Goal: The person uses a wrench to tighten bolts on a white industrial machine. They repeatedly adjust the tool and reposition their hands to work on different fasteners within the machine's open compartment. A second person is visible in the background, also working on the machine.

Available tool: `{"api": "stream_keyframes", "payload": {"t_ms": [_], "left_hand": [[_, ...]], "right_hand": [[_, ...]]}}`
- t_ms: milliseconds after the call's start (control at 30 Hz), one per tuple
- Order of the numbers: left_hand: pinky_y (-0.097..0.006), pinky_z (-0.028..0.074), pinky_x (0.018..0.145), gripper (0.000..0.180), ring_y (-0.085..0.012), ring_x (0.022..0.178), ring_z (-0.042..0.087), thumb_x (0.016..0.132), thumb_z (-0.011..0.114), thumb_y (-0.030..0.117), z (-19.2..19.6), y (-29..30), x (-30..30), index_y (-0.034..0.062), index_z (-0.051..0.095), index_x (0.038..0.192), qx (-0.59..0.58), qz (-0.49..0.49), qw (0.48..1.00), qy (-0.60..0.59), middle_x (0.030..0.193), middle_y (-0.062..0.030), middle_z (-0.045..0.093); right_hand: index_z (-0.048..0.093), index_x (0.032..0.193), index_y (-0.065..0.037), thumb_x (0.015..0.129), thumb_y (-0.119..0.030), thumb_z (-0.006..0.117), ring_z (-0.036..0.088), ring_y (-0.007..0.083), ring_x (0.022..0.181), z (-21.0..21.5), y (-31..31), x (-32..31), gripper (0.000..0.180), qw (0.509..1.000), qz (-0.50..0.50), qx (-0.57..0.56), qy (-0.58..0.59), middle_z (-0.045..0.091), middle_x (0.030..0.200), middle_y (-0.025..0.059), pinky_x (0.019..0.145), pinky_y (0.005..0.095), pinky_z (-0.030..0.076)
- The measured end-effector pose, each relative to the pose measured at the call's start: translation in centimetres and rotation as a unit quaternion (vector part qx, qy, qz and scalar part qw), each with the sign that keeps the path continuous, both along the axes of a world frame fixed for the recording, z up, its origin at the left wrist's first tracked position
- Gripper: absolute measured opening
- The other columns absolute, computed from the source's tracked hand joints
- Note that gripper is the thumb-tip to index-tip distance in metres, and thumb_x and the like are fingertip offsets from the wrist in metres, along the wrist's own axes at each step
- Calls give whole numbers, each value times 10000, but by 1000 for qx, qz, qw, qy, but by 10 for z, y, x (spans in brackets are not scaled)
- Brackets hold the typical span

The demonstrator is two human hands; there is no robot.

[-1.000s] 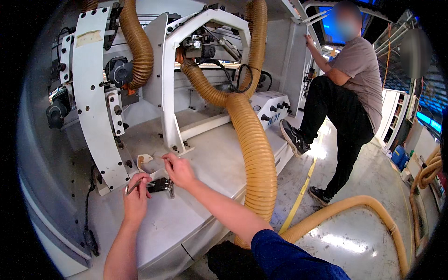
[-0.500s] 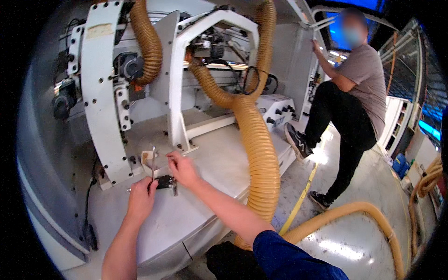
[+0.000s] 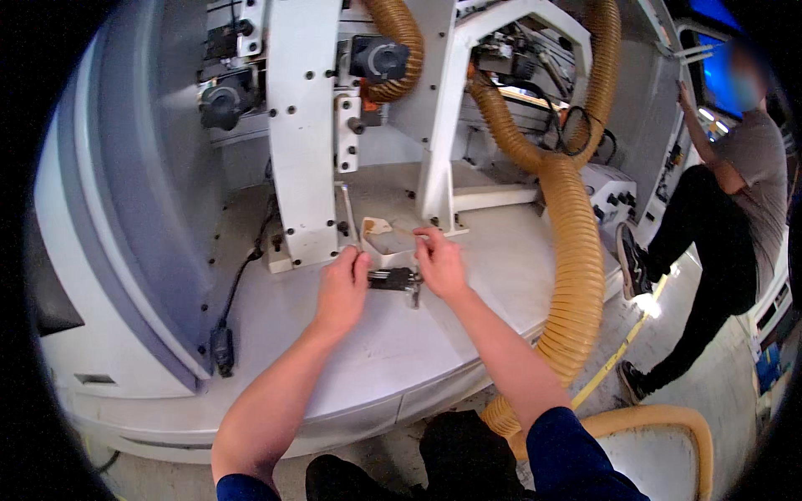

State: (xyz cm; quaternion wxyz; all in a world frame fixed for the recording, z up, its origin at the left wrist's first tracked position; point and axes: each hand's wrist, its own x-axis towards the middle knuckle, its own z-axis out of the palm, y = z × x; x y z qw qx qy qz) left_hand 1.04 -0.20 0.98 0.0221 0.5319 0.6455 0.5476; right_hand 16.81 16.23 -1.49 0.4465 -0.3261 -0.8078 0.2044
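My left hand is closed round the lower end of a slim silver metal tool, which points up and tilts slightly left; its exact kind is unclear. Opposite it, the fingertips of my right hand pinch a thin tan stick, its tip over a small open white container with a brownish patch inside. Between my hands a black holder of hex keys lies on the pale machine bed, with silver keys at its right end.
A white upright column stands behind my left hand. Beyond my right hand rise a white frame and a ribbed tan hose. A black cable lies at left. At right a person stands with one foot raised.
My view has swung left, so the machine and my hands appear further right. The silver tool now leans left instead of standing upright. Both hands remain near the white container.
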Motion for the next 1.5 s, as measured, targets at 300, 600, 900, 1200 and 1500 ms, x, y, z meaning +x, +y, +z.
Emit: {"api": "stream_keyframes", "payload": {"t_ms": [300, 600, 900, 1200, 1500], "left_hand": [[-493, 508, 681, 258, -409, 725, 682, 1064, 578, 196, 2, -5, -3, -31, 592, 942, -21, -67, 997, 41, 775, -225, 674], [-500, 513, 690, 270, -443, 745, 677, 1048, 598, 182, -10, 7, -2, -41, 591, 894, -45, -69, 992, 98, 791, -247, 685], [-506, 515, 691, 248, -424, 741, 686, 1021, 630, 183, -6, 0, 1, -29, 672, 901, -80, -77, 985, 132, 798, -235, 694], [-511, 508, 681, 245, -436, 711, 666, 1008, 643, 186, -5, 0, 2, -31, 683, 902, -95, -84, 984, 123, 760, -243, 679], [-510, 502, 654, 239, -434, 672, 655, 983, 670, 192, -8, 2, 1, -29, 673, 892, -88, -66, 987, 120, 737, -236, 673]], "right_hand": [[648, 1218, -70, 1013, -178, 601, 707, 446, 815, 1, -1, -11, 236, 999, 20, 34, 26, 720, 852, 246, 738, 528, 553], [581, 1302, -99, 1023, -220, 590, 703, 457, 815, 7, -1, 2, 304, 1000, -7, 28, 3, 732, 842, 216, 735, 555, 547], [537, 1334, -86, 980, -149, 635, 679, 443, 737, 0, -2, -3, 373, 997, 6, 39, 59, 704, 776, 199, 663, 534, 516], [625, 1221, -75, 971, -180, 657, 700, 467, 839, -3, 4, -1, 273, 999, -1, 38, 17, 719, 865, 245, 740, 556, 560], [667, 1132, -52, 960, -166, 650, 693, 480, 823, -3, 3, -3, 207, 999, 8, 45, 25, 714, 855, 257, 734, 563, 560]]}}
